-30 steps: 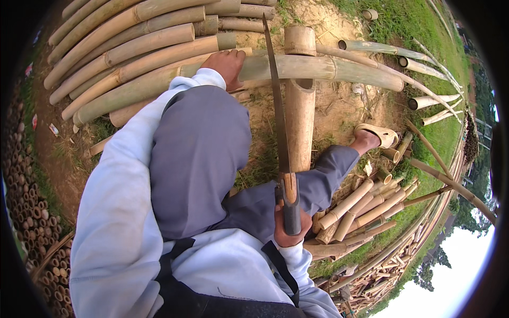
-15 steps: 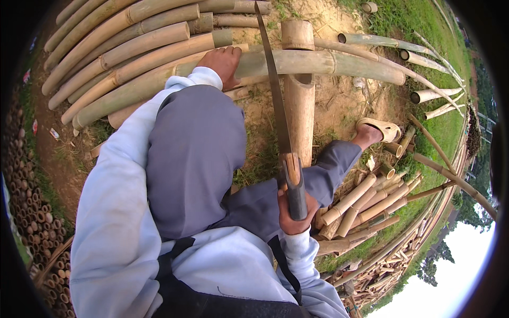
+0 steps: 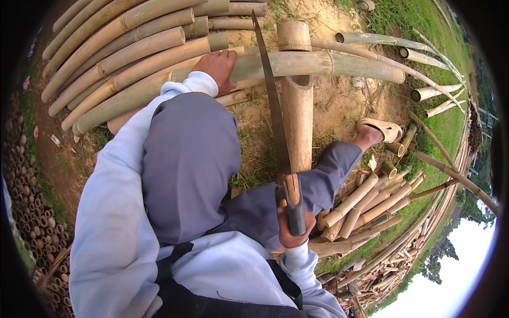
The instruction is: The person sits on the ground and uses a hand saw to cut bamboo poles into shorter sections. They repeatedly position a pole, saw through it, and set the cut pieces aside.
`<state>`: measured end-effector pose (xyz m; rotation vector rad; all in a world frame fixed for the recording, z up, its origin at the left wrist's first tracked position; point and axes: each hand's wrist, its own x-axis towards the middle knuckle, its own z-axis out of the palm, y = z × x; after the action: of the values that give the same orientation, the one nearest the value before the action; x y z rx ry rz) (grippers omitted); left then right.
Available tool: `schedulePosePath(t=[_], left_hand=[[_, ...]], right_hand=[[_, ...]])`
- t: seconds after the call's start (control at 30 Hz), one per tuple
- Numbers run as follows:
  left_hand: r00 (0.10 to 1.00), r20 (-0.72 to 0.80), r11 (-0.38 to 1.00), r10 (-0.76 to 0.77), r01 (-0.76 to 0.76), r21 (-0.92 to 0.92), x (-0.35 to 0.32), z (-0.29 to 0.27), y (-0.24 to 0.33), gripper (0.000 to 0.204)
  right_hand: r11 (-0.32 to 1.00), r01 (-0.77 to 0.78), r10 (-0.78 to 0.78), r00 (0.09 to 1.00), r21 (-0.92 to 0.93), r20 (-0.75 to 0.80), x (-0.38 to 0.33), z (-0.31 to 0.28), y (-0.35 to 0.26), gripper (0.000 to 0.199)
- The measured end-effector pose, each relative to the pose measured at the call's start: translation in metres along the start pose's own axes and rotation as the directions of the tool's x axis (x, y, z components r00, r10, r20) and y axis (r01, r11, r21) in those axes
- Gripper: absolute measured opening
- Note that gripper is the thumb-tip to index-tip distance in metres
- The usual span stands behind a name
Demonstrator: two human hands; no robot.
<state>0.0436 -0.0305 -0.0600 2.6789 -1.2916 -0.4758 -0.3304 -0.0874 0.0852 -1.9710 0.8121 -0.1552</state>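
Observation:
A long greenish bamboo pole (image 3: pixel 307 63) lies crosswise in front of me, resting in the notch of a thick bamboo post (image 3: pixel 298 122). My left hand (image 3: pixel 216 69) is closed over this pole, to the left of the post, thumb on the near side. In my right hand (image 3: pixel 290 229), low near my lap, is the dark grip of a handsaw (image 3: pixel 273 100), fingers wrapped round it. Its long blade points away from me and crosses the pole between my left hand and the post. I cannot tell how deep the teeth sit in the bamboo.
Several long bamboo poles (image 3: pixel 143 45) lie stacked at the far left. Short cut pieces (image 3: pixel 366 204) are heaped beside my right leg. More poles (image 3: pixel 424 58) lie on grass at the right. Many bamboo ends (image 3: pixel 45 233) show at the left edge. My clog-shod foot (image 3: pixel 383 130) rests beyond the heap.
My right hand has drawn the saw a little back toward me, its blade still across the pole. My left hand keeps its grip on the pole. The view has shifted slightly.

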Motion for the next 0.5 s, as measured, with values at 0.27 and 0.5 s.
schedulePosePath(t=[0.27, 0.5], left_hand=[[0.999, -0.035, 0.999, 0.038, -0.038, 0.001, 0.0, 0.002, -0.002, 0.063], [1.0, -0.001, 1.0, -0.001, 0.001, 0.003, -0.002, 0.006, -0.01, 0.062]], right_hand=[[0.984, 0.062, -0.06, 0.998, 0.164, -0.02, 0.086, 0.047, 0.012, 0.012], [1.0, 0.002, 0.0, 0.997, -0.031, 0.076, -0.031, -0.01, 0.002, 0.017]])
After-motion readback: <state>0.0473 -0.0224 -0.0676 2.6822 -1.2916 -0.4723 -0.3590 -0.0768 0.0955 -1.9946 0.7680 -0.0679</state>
